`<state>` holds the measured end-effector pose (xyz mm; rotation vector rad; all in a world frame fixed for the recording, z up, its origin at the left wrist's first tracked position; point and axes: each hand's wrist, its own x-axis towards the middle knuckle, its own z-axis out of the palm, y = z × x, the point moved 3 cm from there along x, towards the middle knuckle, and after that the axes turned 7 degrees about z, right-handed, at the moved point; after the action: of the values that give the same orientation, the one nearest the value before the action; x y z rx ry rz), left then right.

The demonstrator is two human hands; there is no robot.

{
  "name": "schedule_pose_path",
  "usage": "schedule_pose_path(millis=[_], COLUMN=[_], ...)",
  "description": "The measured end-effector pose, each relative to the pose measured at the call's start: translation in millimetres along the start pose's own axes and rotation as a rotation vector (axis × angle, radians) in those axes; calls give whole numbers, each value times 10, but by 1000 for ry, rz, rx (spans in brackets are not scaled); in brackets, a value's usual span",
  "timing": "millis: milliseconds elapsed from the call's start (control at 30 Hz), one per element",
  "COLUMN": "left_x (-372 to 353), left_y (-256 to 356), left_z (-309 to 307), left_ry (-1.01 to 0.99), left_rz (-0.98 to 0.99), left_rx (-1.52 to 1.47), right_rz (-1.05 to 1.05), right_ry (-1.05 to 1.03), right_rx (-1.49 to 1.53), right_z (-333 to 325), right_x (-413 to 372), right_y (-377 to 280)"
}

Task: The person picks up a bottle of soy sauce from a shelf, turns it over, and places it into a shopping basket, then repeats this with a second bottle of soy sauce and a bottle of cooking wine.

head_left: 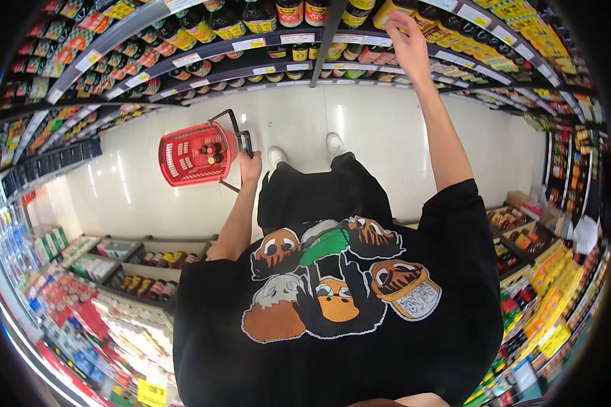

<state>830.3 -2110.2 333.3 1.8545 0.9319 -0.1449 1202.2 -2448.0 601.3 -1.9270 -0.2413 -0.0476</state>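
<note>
My left hand [250, 165] is wrapped round the black handle [246, 141] of a red shopping basket [195, 178]. The basket hangs to my left above the floor, with a few dark bottles [212, 153] lying in it. Stretched forward to the shelf on the right, my right hand [409, 39] has its fingers extended and holds nothing visible. Its fingertips are right at a dark bottle with a yellow label [389, 11], which they partly overlap in this view.
Shelves of bottles and jars [258, 17] with price tags curve across the front. A dark upright post [327, 44] divides them. Pale floor [360, 122] lies between me and the shelves. Behind me stand low display bins [149, 268] with bottles and packets.
</note>
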Motion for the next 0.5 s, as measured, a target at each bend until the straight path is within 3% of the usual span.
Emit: schedule_pose_path(millis=[133,200,233,300,400,433,500], left_x=[-24,-101,-148,-135,-208,-255,-259], left_y=[-25,2,54,197,276,282,353], left_z=[383,534,589,650,823,877,921], left_ry=[161,216,219,241,189,190,203], left_rz=[39,46,40,41,12,4,43], left_rx=[70,55,62,66,78,74,10], right_rz=[-47,156,161,366,328,-16,-66], right_ry=[-47,-154,-164,-299,-248,-168,-132], right_rx=[-138,76,77,74,-34,-198,-165], right_z=[-96,-143,-219,-281,-388,-366,-333], right_x=[210,180,178,254,317,538,589], right_y=[123,-11,-68,-133,-177,389,501])
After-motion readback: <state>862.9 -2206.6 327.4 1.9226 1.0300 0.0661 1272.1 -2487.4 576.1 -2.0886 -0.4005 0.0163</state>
